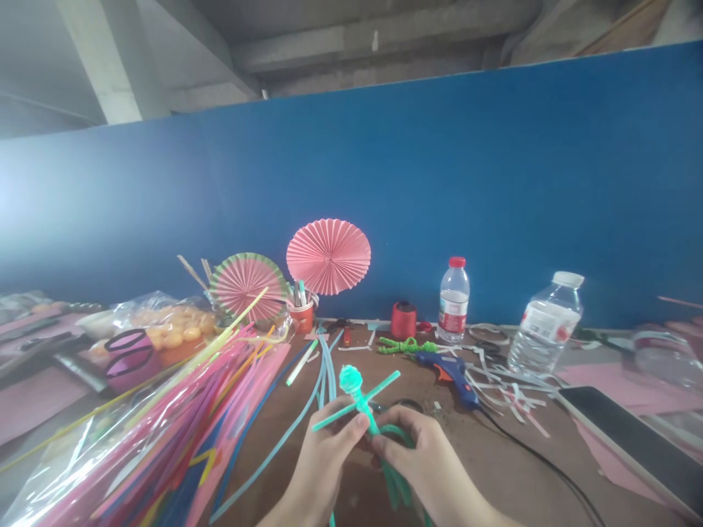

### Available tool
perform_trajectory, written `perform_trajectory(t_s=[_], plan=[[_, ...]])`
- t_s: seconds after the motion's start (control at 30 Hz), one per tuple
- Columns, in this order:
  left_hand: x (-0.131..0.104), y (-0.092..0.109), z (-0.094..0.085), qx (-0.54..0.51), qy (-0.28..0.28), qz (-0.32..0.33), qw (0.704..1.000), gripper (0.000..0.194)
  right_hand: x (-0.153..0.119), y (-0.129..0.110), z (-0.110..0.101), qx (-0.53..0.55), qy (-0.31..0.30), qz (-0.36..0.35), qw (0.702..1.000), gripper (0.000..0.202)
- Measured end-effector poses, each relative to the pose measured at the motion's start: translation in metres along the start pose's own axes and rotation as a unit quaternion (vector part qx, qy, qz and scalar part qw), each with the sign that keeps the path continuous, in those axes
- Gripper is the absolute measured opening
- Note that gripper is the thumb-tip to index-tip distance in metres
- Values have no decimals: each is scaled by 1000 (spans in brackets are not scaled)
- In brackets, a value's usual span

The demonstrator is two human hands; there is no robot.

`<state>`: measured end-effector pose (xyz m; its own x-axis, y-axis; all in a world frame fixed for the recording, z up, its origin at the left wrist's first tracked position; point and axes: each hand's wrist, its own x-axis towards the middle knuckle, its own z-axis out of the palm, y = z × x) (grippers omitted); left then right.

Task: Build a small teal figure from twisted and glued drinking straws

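Near the front middle of the table, both my hands hold a teal pipe-cleaner figure [352, 382]. It has a coiled round head at the top and a straight crosspiece sticking out to both sides like arms. My left hand [336, 439] pinches it just under the crosspiece, thumb in front. Lower down, my right hand [409, 440] grips the stem, its fingers closed round it. Several loose teal pipe cleaners [396, 487] hang beneath my right hand. The fingertips partly hide the middle of the figure.
Bundled coloured pipe cleaners [181, 424] in clear plastic lie left. A blue glue gun [451, 377] with its black cord lies right, near paper scraps. Behind stand two water bottles [454, 304], a red thread spool [404, 320] and pink paper fans [329, 256]. A phone [631, 439] lies far right.
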<state>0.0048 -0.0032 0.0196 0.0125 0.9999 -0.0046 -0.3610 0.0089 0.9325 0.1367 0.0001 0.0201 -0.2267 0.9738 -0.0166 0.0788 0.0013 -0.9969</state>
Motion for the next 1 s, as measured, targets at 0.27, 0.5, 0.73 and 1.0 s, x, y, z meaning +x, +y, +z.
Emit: perform_trajectory(t_s=[0.27,0.5,0.73,1.0], plan=[[5,-3,-10,92,-38,15,995,14,0,4,0,8,15,-8,1000,13],[6,-4,-7,63,7,1,998,16,2,10,0,103,14,33,994,12],[12,-3,-19,128,-26,7,991,21,4,7,-4,-5,-4,1,1000,9],[12,-1,-22,163,-7,19,986,24,7,13,-9,-26,-1,-30,999,15]])
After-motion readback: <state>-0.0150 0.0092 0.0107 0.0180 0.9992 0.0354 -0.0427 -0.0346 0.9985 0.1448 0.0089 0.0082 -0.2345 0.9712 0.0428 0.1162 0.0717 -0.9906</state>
